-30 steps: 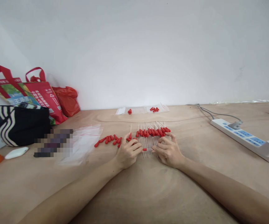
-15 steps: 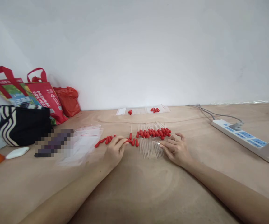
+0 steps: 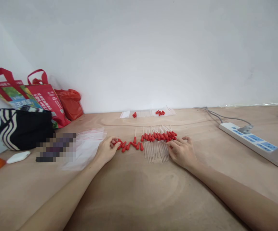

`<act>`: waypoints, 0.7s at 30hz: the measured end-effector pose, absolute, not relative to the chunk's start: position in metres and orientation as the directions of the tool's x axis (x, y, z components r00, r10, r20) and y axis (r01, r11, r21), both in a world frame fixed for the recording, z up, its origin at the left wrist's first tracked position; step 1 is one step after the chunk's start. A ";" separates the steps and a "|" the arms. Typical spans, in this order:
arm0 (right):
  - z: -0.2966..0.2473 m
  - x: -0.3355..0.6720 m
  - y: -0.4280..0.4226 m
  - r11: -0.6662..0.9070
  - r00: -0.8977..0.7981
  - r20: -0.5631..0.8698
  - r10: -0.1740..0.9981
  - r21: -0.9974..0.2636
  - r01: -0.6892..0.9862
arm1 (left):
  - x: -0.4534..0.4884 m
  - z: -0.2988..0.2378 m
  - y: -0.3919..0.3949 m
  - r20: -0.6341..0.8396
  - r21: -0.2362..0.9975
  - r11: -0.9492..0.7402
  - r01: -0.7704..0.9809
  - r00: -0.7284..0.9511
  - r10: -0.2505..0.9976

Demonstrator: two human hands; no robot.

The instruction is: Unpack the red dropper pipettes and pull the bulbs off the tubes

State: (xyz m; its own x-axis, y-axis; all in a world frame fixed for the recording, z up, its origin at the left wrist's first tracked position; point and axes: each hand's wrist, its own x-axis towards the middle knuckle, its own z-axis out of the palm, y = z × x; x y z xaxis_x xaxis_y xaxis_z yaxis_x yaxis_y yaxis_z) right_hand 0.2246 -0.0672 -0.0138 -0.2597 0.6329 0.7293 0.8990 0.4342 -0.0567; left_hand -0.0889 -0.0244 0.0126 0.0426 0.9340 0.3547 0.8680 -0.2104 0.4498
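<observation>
My left hand (image 3: 107, 149) curls around a few red rubber bulbs (image 3: 116, 141) at the left end of a loose group. More red bulbs (image 3: 125, 148) lie just right of its thumb. My right hand (image 3: 181, 152) has thumb and index finger pinched on a thin glass dropper tube, mostly hidden by the fingers. Beneath and left of those fingertips, bare glass tubes (image 3: 153, 152) lie side by side. Beyond them is a row of droppers with red bulbs (image 3: 156, 136) fitted, tubes pointing away. One fitted dropper (image 3: 135, 139) lies apart to the left.
Clear zip bags (image 3: 88, 149) lie flat left of my left hand. Near the wall is a bag of bulbs and tubes (image 3: 160, 113). A white power strip (image 3: 254, 141) stands right; a black bag (image 3: 30, 128), red shopping bag (image 3: 48, 99) and white case (image 3: 18, 157) sit left.
My left hand has moved left, around the leftmost bulbs, which now lie farther right and closer together. My right fingertips have shifted slightly away from me; the tube shows less.
</observation>
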 end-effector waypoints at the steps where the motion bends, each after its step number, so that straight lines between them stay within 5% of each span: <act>1: -0.014 0.223 -0.067 0.431 -0.263 0.728 0.633 -0.049 0.901 | -0.088 0.013 -0.025 0.347 0.451 -0.206 0.868 0.042 0.937; 9: -0.010 0.219 -0.072 0.479 -0.356 0.604 0.713 -0.049 0.877 | -0.070 0.030 -0.031 0.452 0.331 -0.236 0.914 0.066 0.890; 21: -0.003 0.223 -0.078 0.525 -0.426 0.529 0.734 -0.046 0.850 | -0.010 0.051 0.012 -0.004 0.131 0.002 0.991 -0.001 1.000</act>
